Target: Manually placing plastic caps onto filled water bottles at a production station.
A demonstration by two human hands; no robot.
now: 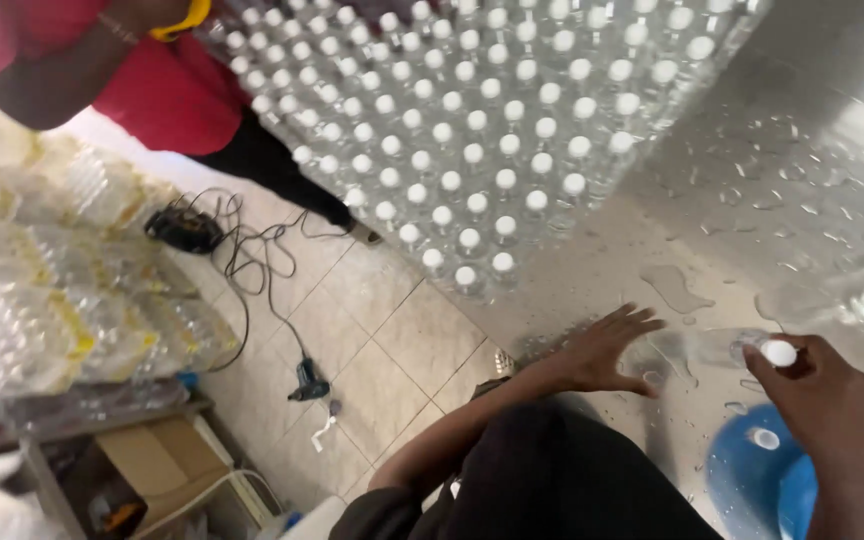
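My right hand (pixel 824 400) grips a clear plastic bottle (pixel 712 348) by its white-capped neck, the bottle lying tilted over the wet steel table (pixel 782 190). My left hand (pixel 607 350) rests spread and flat on the table just left of that bottle, fingers apart, holding nothing. Many upright clear bottles with white caps (pixel 472 120) stand packed in rows on the far part of the table.
A blue tub (pixel 752 470) sits below my right hand. A person in a red shirt (pixel 152 90) stands at the upper left. Shrink-wrapped bottle packs (pixel 42 290) are stacked on the left. Cables and a drill (pixel 307 382) lie on the tiled floor.
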